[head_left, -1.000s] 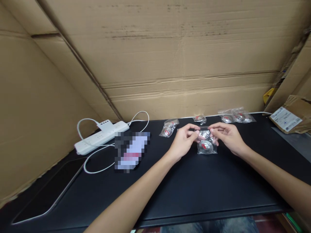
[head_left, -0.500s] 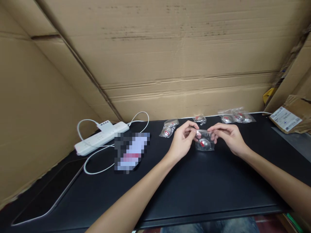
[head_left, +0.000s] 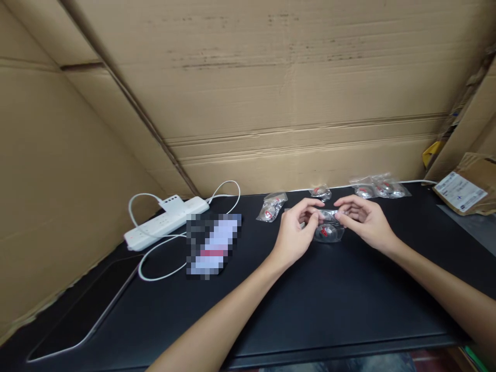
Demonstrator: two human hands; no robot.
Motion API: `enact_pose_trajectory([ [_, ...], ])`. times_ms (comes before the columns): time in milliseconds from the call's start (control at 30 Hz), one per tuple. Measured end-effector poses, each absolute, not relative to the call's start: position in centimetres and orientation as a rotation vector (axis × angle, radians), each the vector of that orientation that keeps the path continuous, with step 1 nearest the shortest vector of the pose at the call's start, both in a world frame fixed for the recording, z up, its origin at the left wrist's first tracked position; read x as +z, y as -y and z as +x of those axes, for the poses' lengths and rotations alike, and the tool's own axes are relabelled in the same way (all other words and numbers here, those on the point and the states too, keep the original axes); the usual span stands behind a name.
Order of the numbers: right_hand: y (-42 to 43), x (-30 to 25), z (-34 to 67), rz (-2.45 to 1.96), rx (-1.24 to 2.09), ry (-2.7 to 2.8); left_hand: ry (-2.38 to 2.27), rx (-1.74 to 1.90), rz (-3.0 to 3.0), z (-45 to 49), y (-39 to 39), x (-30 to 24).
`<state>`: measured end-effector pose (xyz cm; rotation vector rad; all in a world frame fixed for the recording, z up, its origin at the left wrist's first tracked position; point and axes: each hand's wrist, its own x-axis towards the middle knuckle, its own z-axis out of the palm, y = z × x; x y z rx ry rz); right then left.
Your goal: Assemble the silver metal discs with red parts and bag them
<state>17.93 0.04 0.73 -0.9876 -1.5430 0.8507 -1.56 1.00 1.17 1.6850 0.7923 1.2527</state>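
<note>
A small clear plastic bag (head_left: 329, 234) with a round silvery piece and a red mark inside it lies low over the black table (head_left: 329, 294). My left hand (head_left: 298, 230) pinches the bag's upper left edge between thumb and fingers. On the opposite side my right hand (head_left: 364, 219) is closed on the upper right edge. Just behind my hands lies another bagged round piece (head_left: 321, 192). To the left sits a similar crinkled bag (head_left: 272, 207), and a group of such bags (head_left: 382, 187) rests at the back right.
A white power strip (head_left: 166, 222) with a looping white cable (head_left: 145, 263) is at the left, beside a blurred-out object (head_left: 215, 245). A dark flat tablet-like panel (head_left: 87, 305) lies front left. Cardboard walls (head_left: 271, 93) enclose the back and sides; a labelled brown package (head_left: 467, 188) is at the right.
The top of the bag has been folded or bunched downward between my fingers, so less of it shows. My left hand has dipped slightly. The whole view has shifted a little.
</note>
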Motion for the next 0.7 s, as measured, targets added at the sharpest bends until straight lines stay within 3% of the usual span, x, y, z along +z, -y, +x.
enact_pose_trajectory([
  [433,0.19,0.90,17.81,-0.967,0.846,1.793,-0.841,1.123,1.919,-1.43,-0.32,1.73],
  [700,-0.10,1.03,18.01,-0.972,1.024,1.666,-0.814,1.159,1.885,-1.51,-0.74,1.63],
])
